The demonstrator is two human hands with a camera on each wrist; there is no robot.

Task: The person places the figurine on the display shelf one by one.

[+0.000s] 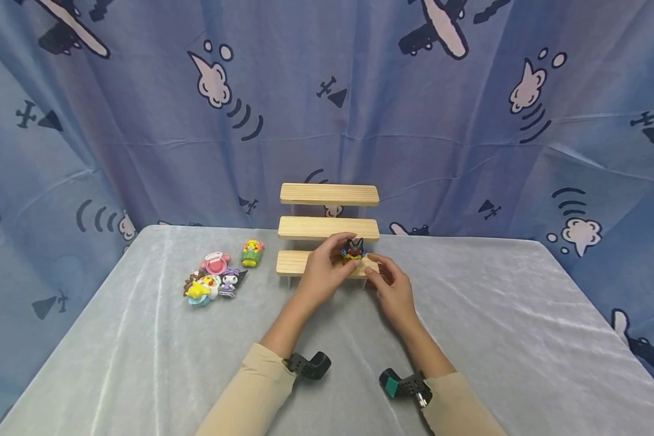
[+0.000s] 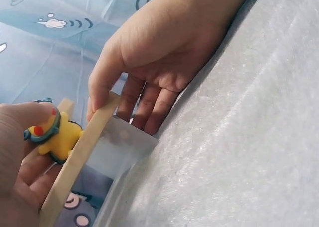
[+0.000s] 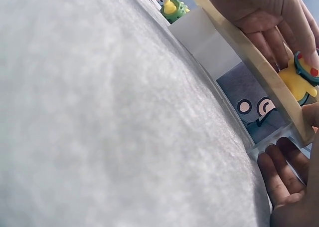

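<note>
My left hand (image 1: 323,267) pinches a small yellow figurine (image 2: 64,137) with a dark, eared hood, thumb on its head and fingers behind it. The figurine is at the right part of the lowest board (image 1: 293,263) of a three-step wooden display shelf. At that board's right end is my right hand (image 1: 395,298). In the left wrist view, the right thumb lies against the board's end while the other fingers curl by the clear support (image 2: 117,144) under it. The right wrist view shows the same grip from below, with the figurine (image 3: 298,82) upright above the board.
Left of the shelf, a green-and-yellow figurine (image 1: 251,253) stands alone. Further left lies a cluster of several figurines, including a pink one (image 1: 215,263) and a purple-and-black one (image 1: 230,282). The shelf's middle board (image 1: 327,227) and top board (image 1: 329,194) rise behind, near the patterned curtain (image 1: 414,151).
</note>
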